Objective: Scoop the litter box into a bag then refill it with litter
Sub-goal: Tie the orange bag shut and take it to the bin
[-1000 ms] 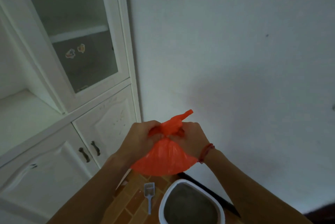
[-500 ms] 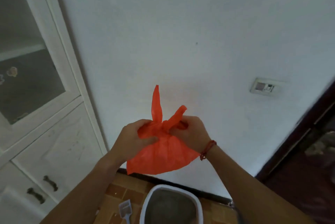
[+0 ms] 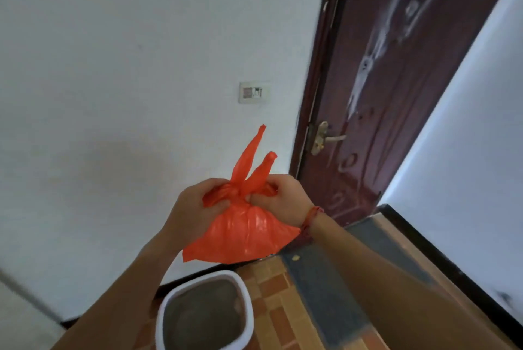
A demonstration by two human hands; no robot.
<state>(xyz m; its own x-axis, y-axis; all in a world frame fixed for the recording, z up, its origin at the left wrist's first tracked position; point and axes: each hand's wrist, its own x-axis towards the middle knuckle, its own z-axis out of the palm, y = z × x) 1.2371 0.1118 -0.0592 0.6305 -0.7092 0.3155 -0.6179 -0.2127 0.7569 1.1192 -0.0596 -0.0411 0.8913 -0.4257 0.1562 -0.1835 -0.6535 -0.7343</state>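
Observation:
An orange plastic bag [image 3: 243, 233] hangs in front of me at chest height, bulging at the bottom, its two top ends sticking up from a knot. My left hand [image 3: 192, 208] grips the bag's left side at the knot. My right hand [image 3: 285, 199], with a red string on the wrist, pinches the right side of the knot. Below on the floor stands the white-rimmed litter box [image 3: 167, 307] with grey litter inside, partly hidden by my left forearm. The scoop is out of view.
A white wall with a switch plate [image 3: 254, 92] is straight ahead. A dark red door [image 3: 396, 94] with a brass handle [image 3: 325, 138] stands to the right. The floor has brown tiles [image 3: 277, 293] and a grey strip. A second white wall rises at far right.
My view has swung right: the white cabinet and the scoop have left the frame and the door has come in. The bag's two ends now stick up from a tighter knot.

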